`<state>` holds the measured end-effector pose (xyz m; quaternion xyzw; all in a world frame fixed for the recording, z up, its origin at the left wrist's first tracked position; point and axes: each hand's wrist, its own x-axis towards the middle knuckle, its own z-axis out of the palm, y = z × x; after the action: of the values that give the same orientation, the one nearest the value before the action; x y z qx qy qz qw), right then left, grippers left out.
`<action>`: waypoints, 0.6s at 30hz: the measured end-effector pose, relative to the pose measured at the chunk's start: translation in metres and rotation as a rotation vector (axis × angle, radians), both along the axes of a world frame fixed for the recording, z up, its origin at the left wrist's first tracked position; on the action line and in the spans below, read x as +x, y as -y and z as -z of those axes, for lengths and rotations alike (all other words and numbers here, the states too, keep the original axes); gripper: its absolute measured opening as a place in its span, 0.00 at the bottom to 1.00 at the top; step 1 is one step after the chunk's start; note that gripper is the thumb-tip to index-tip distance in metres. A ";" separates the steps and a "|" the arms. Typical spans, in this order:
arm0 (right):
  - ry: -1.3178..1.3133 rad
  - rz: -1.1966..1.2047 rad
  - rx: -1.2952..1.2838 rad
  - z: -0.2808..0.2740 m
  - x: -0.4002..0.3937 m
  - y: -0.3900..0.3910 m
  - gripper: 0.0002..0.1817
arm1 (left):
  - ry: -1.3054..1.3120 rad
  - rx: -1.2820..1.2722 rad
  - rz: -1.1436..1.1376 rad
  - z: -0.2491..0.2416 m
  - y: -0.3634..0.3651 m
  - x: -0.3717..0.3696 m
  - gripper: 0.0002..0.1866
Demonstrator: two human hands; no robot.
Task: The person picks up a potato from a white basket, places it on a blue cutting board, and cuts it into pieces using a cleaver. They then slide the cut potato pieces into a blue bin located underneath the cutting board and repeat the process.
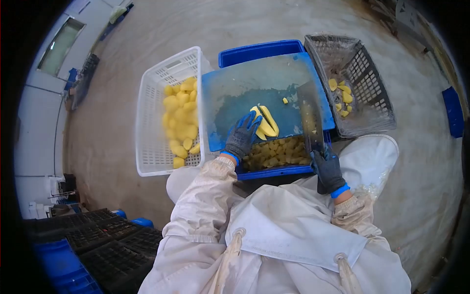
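Observation:
On a blue cutting board (225, 83) lie long yellow potato slices (268, 121), cut lengthwise and side by side. My left hand (241, 134), in a dark glove with blue fingertips, holds the left side of these slices with its fingers. A wide-bladed knife (309, 115) is in my right hand (328, 169), gloved as well, with fingers wrapped round the handle. Its blade points away from me over the board's right side, apart from the slices. One small potato bit (285, 100) rests farther up the board.
At left stands a white crate (147, 117) with peeled potatoes (181, 110). Below the board's near edge, a blue bin (279, 172) holds cut potato chunks (276, 153). A dark, plastic-lined crate (352, 125) at right contains several scraps (345, 95). Dark crates (112, 245) sit lower left.

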<state>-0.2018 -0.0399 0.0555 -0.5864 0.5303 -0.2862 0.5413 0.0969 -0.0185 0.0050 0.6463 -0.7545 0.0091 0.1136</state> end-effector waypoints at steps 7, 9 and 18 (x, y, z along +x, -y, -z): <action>0.018 -0.004 0.089 0.004 0.001 0.002 0.08 | 0.151 0.054 0.189 -0.024 0.033 0.004 0.28; 0.006 -0.008 0.076 0.006 0.001 0.003 0.08 | 0.126 0.045 0.259 -0.026 0.045 0.003 0.27; 0.051 0.010 0.048 0.004 0.001 0.004 0.08 | 0.440 0.681 0.286 -0.077 0.065 0.006 0.23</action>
<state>-0.2012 -0.0435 0.0519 -0.5631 0.5260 -0.2907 0.5672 0.1028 -0.0834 0.0824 0.5185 -0.8028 -0.1184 -0.2697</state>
